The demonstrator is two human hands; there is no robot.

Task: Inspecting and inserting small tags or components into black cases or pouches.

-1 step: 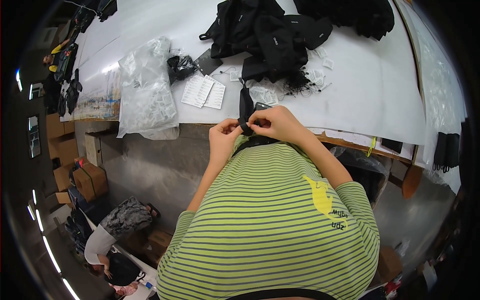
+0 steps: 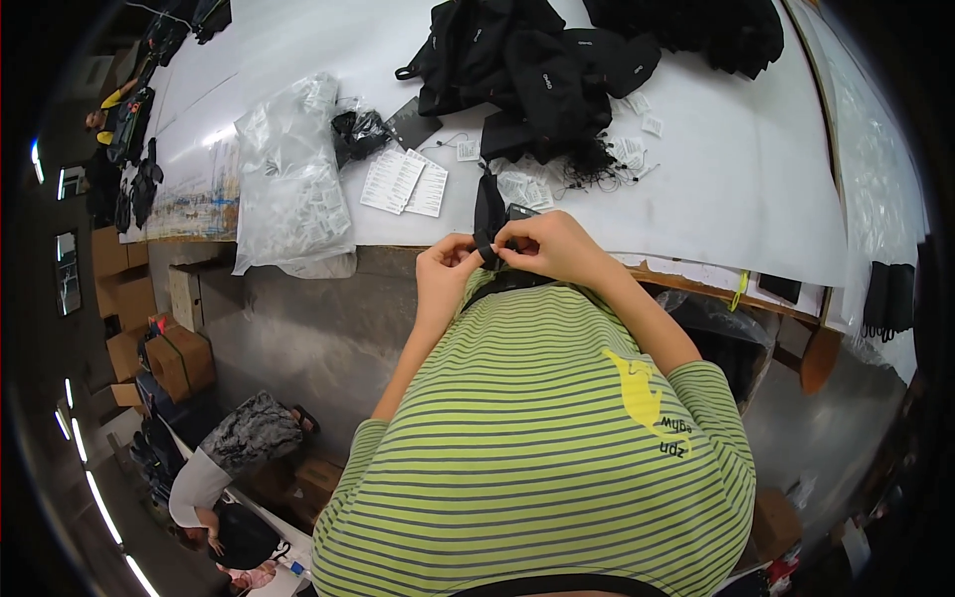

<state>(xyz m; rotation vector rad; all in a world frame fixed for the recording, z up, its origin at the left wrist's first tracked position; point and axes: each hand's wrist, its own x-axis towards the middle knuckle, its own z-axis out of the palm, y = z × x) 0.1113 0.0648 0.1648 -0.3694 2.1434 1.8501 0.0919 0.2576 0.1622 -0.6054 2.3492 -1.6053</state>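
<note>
A black strap (image 2: 487,204) is pinched between the fingertips of both the left hand (image 2: 443,267) and the right hand (image 2: 553,247) at the near edge of the white counter (image 2: 721,184), where black fabric pieces (image 2: 542,85) are heaped farther back.

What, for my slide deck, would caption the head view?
Left hand and right hand pinch a black strap by a table.
</note>
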